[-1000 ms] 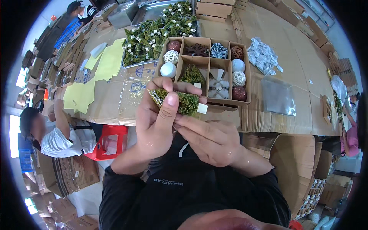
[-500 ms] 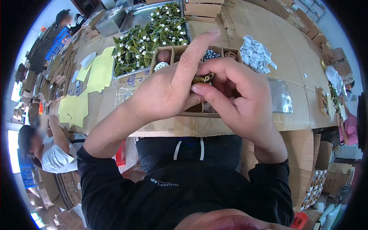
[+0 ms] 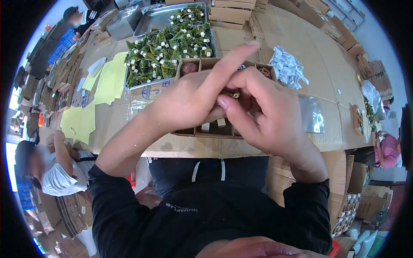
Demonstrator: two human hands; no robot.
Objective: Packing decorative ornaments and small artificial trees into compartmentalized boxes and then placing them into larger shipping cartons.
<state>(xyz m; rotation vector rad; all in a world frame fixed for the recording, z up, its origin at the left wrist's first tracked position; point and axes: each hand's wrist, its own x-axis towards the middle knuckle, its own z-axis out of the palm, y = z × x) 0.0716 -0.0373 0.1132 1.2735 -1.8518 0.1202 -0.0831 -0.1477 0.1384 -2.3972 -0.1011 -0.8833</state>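
Both hands meet above a divided cardboard box (image 3: 206, 134) and pinch a small shiny gold ornament (image 3: 232, 95) between them. My right hand (image 3: 269, 109) grips it with thumb and index finger. My left hand (image 3: 193, 96) comes in from the other side, one finger stretched up and away across the right hand, its lower fingers partly hidden at the ornament. Around the hands, the box's compartments show a dark red glitter ball (image 3: 189, 68), a brown twig-like ball (image 3: 264, 73) and small white-topped pieces (image 3: 221, 123). My hands cover the middle compartments.
A metal tray (image 3: 127, 81) of green tree-like pieces with white blocks stands behind at left. Crumpled silvery packets (image 3: 287, 66) and a clear plastic bag (image 3: 311, 114) lie to the right. Yellow sheets (image 3: 109, 81) lie left. Other people sit at both sides.
The view has shifted slightly, so the box sits a little lower and further right. Both hands stay together at the gold ornament, which now shows less between the fingers.
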